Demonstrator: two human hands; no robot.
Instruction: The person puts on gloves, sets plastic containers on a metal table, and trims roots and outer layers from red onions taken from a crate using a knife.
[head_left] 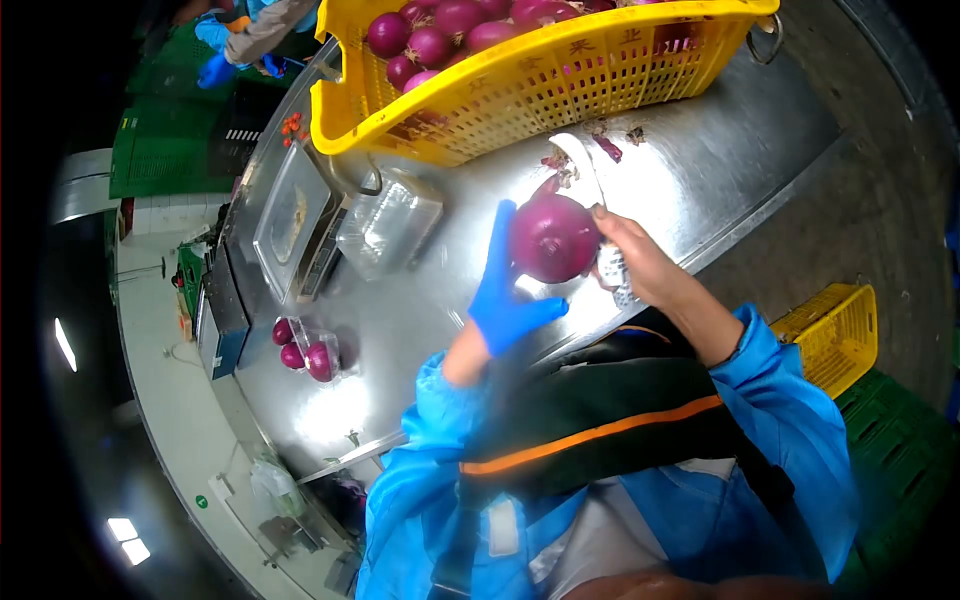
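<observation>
A large red onion [553, 238] is held above the steel table, its round end facing me. My left hand [505, 290], in a blue glove, cups it from the left, with fingers along its far side and thumb below. My right hand [640, 258], bare, is closed around the patterned handle of a knife [579, 162]. The pale blade extends past the onion's far right side. The onion partly hides the blade, and the right fingertips are close to its skin. Bits of onion peel [607, 147] lie beyond the blade.
A yellow crate [560, 95] of red onions stands at the table's [400, 310] far side. Clear plastic trays [388, 222] sit beside a scale [322, 245]. Packed red onions [318, 360] lie left. Another yellow crate [835, 335] stands at right. A person's blue-gloved hand [215, 72] shows upper left.
</observation>
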